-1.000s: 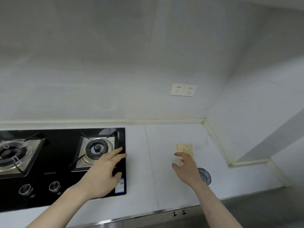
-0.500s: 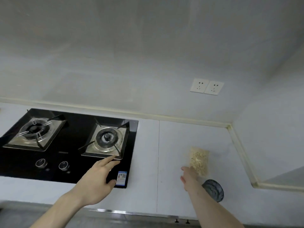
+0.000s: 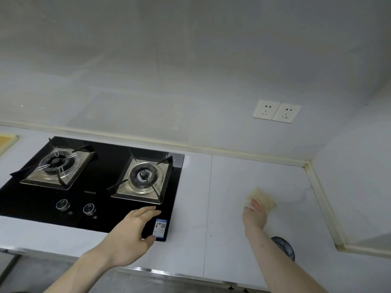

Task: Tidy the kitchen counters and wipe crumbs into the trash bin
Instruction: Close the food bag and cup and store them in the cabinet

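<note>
A beige, rough-textured cloth point(image 3: 263, 199) lies on the white counter point(image 3: 230, 246) at the right. My right hand point(image 3: 255, 214) grips its near edge, fingers curled onto it. My left hand point(image 3: 131, 233) hovers open, fingers spread, over the front right corner of the black gas hob point(image 3: 88, 187), holding nothing. A few small specks dot the counter near the seam point(image 3: 211, 235). No trash bin shows in the head view.
The hob has two burners and two knobs point(image 3: 76, 207), with a blue sticker point(image 3: 160, 228) at its corner. A dark round object point(image 3: 284, 248) sits behind my right forearm. Wall sockets point(image 3: 276, 112) are above. A wooden board edge point(image 3: 7, 141) shows far left.
The view swung left and down, bringing the whole hob into sight. My right hand reached forward and closed on the cloth's near edge. My left hand stayed open over the hob corner.
</note>
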Tool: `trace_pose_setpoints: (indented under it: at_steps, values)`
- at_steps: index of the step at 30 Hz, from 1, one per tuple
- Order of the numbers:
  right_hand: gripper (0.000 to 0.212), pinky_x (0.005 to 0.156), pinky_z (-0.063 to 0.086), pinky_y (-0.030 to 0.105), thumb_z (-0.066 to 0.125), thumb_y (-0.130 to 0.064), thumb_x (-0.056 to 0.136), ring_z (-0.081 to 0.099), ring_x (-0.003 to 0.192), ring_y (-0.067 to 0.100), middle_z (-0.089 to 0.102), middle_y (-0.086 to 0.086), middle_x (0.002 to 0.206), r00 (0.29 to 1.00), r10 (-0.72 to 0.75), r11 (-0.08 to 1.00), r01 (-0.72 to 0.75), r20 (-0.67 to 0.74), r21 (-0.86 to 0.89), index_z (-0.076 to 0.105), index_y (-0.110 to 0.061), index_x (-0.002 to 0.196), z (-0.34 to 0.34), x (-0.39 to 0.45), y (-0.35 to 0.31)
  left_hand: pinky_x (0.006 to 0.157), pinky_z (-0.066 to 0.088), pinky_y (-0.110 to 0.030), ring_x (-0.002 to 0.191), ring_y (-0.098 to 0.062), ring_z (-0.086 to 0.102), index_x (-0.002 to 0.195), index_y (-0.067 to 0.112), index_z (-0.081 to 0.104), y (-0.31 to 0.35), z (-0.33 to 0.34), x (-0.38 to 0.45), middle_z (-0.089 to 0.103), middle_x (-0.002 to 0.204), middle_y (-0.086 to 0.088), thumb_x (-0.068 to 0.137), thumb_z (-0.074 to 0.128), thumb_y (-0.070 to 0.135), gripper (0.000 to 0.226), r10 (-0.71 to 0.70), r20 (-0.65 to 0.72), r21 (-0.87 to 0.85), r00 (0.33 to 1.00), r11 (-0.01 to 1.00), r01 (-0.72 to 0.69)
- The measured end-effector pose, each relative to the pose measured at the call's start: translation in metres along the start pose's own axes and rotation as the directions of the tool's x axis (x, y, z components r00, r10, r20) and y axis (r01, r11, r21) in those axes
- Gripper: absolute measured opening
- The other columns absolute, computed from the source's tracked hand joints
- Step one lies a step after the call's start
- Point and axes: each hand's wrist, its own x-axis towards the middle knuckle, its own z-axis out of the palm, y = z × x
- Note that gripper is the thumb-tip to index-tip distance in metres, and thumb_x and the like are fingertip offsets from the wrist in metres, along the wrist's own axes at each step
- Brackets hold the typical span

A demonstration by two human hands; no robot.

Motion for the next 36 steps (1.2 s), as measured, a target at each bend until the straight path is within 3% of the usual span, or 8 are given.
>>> trace_pose_setpoints:
  at_steps: [3, 5, 10, 14, 19, 26, 29, 36]
  values:
    - [0.026, 0.087, 0.043, 0.025, 0.055, 0.006, 0.091, 0.064, 0.107, 0.033, 0.067, 0.013, 0.112, 0.969, -0.239, 0.914, 0.244, 0.057, -0.324, 0.068, -0.006, 0.11, -0.006, 0.009, -0.016, 0.11, 0.022, -0.009, 0.143, 0.001, 0.029, 0.15, 0.039, 0.039, 0.004, 0.002, -0.001, 0.033, 0.155, 0.024, 0.088, 0.063, 0.034, 0.067, 0.008, 0.007, 0.003, 1.0, 1.0, -0.008]
    - [0.031, 0.093, 0.05, 0.033, 0.06, 0.004, 0.087, 0.064, 0.113, 0.036, 0.067, 0.016, 0.119, 0.937, -0.336, 0.809, 0.339, 0.096, -0.48, 0.07, -0.003, 0.115, -0.018, 0.025, -0.027, 0.109, 0.024, -0.008, 0.142, 0.0, 0.031, 0.15, 0.038, 0.04, 0.005, 0.002, -0.001, 0.034, 0.155, 0.024, 0.088, 0.063, 0.034, 0.066, 0.005, 0.006, 0.006, 1.0, 1.0, -0.006]
    - [0.02, 0.085, 0.057, 0.039, 0.061, -0.01, 0.094, 0.067, 0.102, 0.032, 0.067, 0.011, 0.116, 0.935, -0.321, 0.519, 0.308, 0.152, -0.797, 0.074, -0.015, 0.109, -0.049, 0.06, -0.047, 0.097, 0.014, 0.006, 0.143, 0.002, 0.03, 0.15, 0.038, 0.04, 0.0, 0.005, -0.004, 0.036, 0.153, 0.025, 0.09, 0.062, 0.033, 0.064, -0.013, -0.006, 0.001, 1.0, 1.0, 0.013]
    - [0.004, 0.083, 0.057, 0.034, 0.064, -0.024, 0.095, 0.065, 0.092, 0.021, 0.07, 0.001, 0.108, 0.919, -0.199, 0.389, 0.392, 0.34, -0.833, 0.068, -0.022, 0.097, -0.055, 0.057, -0.04, 0.101, 0.017, 0.001, 0.143, 0.002, 0.03, 0.149, 0.038, 0.041, -0.003, 0.009, -0.009, 0.036, 0.152, 0.025, 0.091, 0.063, 0.033, 0.062, -0.026, 0.005, -0.021, 1.0, 0.999, 0.026]
    - [0.035, 0.068, 0.046, 0.027, 0.073, -0.052, 0.082, 0.066, 0.086, 0.016, 0.072, -0.002, 0.095, 0.815, -0.053, 0.17, 0.577, 0.577, -0.799, 0.066, -0.02, 0.093, -0.033, 0.032, -0.013, 0.093, 0.012, 0.008, 0.142, 0.002, 0.031, 0.15, 0.036, 0.039, -0.004, 0.021, -0.013, 0.035, 0.152, 0.026, 0.092, 0.062, 0.033, 0.063, -0.057, 0.045, -0.045, 0.997, 0.997, 0.059]
    - [0.024, 0.083, 0.055, 0.027, 0.057, -0.021, 0.097, 0.067, 0.111, 0.017, 0.07, -0.002, 0.117, 0.821, -0.21, -0.161, 0.507, 0.532, -0.847, 0.065, -0.023, 0.12, -0.018, 0.031, 0.012, 0.102, 0.02, -0.002, 0.139, 0.003, 0.033, 0.15, 0.038, 0.038, -0.008, 0.032, -0.02, 0.035, 0.151, 0.027, 0.09, 0.06, 0.035, 0.063, -0.089, 0.066, -0.051, 0.994, 0.994, 0.092]
    - [0.03, 0.09, 0.053, 0.028, 0.045, -0.017, 0.101, 0.064, 0.117, 0.018, 0.068, -0.002, 0.123, 0.802, -0.23, -0.13, 0.536, 0.551, -0.834, 0.065, -0.024, 0.123, -0.019, 0.036, 0.014, 0.107, 0.025, -0.01, 0.138, 0.0, 0.036, 0.151, 0.037, 0.038, -0.013, 0.032, -0.026, 0.034, 0.153, 0.024, 0.09, 0.059, 0.034, 0.065, -0.122, 0.072, -0.044, 0.99, 0.991, 0.125]
    - [0.023, 0.084, 0.053, 0.038, 0.056, -0.023, 0.1, 0.066, 0.103, 0.032, 0.072, 0.01, 0.115, 0.695, -0.403, 0.245, 0.709, 0.595, -0.662, 0.068, -0.014, 0.119, 0.004, 0.006, -0.025, 0.109, 0.029, -0.014, 0.14, -0.005, 0.038, 0.151, 0.035, 0.039, -0.027, 0.027, -0.037, 0.033, 0.156, 0.019, 0.09, 0.06, 0.033, 0.065, -0.169, 0.062, -0.06, 0.984, 0.983, 0.172]
